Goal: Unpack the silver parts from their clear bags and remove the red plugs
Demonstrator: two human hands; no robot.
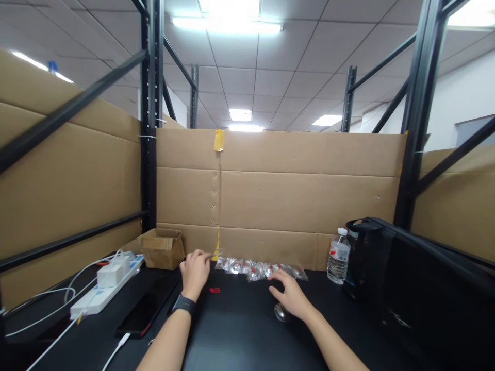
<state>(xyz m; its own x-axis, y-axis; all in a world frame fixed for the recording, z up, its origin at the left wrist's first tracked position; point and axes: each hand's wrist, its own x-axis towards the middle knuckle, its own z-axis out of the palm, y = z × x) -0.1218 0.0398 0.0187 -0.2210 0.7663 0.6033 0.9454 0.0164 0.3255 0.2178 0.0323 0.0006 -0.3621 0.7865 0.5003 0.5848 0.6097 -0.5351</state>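
Note:
My left hand (196, 273), with a dark watch on its wrist, is raised with fingers closed at what looks like a small clear plastic bag (217, 253), faint against the cardboard. My right hand (291, 294) is open, thumb and fingers apart. Just below it lies a round, shiny metal piece (281, 312) on the black table, partly covered by the hand. Beyond both hands runs a row of several clear bags (253, 270) holding silvery round pieces and red bits. A small red tie or cord (214, 290) rests right of my left hand.
At left are an open cardboard box (162, 250), a white power strip (91, 304) with chargers and cables, and a dark phone (147, 308). A water bottle (339, 257) and a large black bag (417, 293) stand at right. A cardboard wall (290, 201) closes the back.

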